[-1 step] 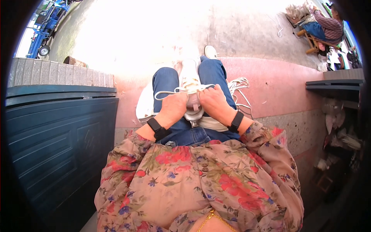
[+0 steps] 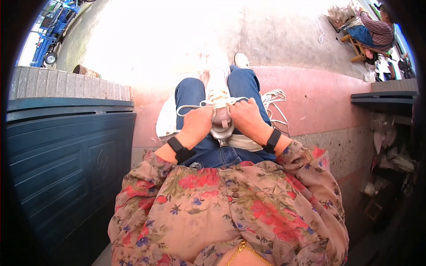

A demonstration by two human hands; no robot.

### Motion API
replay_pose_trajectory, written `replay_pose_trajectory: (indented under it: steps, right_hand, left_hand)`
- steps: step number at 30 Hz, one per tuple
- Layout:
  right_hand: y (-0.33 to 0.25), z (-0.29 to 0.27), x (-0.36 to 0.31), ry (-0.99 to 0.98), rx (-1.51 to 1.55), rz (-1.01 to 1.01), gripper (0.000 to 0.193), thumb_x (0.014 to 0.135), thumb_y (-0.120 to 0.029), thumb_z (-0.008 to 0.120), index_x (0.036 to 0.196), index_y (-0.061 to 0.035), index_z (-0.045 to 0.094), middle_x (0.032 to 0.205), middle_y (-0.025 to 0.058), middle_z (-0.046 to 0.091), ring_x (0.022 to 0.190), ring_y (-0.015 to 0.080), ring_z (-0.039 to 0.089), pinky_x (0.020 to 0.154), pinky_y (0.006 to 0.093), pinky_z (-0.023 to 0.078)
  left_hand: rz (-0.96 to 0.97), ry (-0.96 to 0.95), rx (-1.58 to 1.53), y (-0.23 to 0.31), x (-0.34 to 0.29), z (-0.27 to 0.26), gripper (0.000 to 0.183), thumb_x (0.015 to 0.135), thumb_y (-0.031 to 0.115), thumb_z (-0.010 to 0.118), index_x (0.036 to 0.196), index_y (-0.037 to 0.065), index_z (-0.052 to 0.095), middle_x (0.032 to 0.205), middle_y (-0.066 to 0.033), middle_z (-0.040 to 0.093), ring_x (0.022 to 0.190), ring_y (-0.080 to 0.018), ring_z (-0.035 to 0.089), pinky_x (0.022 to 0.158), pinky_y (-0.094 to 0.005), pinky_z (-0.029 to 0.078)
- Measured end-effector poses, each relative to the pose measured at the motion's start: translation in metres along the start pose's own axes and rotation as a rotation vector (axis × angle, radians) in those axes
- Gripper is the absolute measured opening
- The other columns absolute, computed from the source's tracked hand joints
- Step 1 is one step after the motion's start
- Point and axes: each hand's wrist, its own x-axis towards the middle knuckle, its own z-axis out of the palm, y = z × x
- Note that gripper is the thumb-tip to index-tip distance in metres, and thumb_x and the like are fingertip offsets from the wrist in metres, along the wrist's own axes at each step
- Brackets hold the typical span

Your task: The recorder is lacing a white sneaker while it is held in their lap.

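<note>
A white shoe [image 2: 218, 94] lies sole-down on my lap between my blue-jeaned thighs, toe pointing away from me. My left hand [image 2: 197, 125] is closed on a white lace [image 2: 190, 106] that loops out to the left of the shoe. At the shoe's right side, my right hand [image 2: 246, 117] pinches the lace's other part. Both wrists wear black bands. A bundle of loose white laces [image 2: 276, 97] lies by my right thigh. A white cloth [image 2: 165, 122] sits under my left thigh.
A dark teal panelled door [image 2: 66, 159] fills the left, with a grey brick ledge [image 2: 66, 84] above it. The pink concrete step [image 2: 328, 97] runs to the right. Another person sits on a wooden stool [image 2: 357, 46] far top right. Clutter lies at the right [image 2: 392, 153].
</note>
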Motion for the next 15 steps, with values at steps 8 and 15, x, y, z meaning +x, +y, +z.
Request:
replay_pose_trajectory:
  steps: [8, 15]
  right_hand:
    - [-0.005, 0.000, -0.004, 0.088, 0.196, 0.181, 0.018, 0.074, -0.016, 0.061, 0.085, -0.0041, 0.054, 0.080, 0.0101, 0.054, 0.082, 0.0271, 0.050, 0.071, 0.0365, 0.039]
    - [0.005, 0.004, -0.004, 0.189, 0.294, 0.030, 0.018, 0.071, -0.006, 0.056, 0.088, -0.0040, 0.052, 0.080, 0.0106, 0.054, 0.081, 0.0269, 0.050, 0.070, 0.0357, 0.040]
  left_hand:
    - [0.017, 0.228, 0.067, 0.016, -0.014, -0.001, 0.022, 0.076, 0.018, 0.058, 0.091, 0.004, 0.050, 0.071, -0.0103, 0.056, 0.056, -0.0281, 0.058, 0.046, -0.0339, 0.046]
    - [0.105, 0.193, 0.157, 0.016, -0.012, -0.001, 0.014, 0.074, 0.007, 0.050, 0.088, 0.004, 0.051, 0.076, -0.0095, 0.054, 0.055, -0.0259, 0.059, 0.043, -0.0328, 0.046]
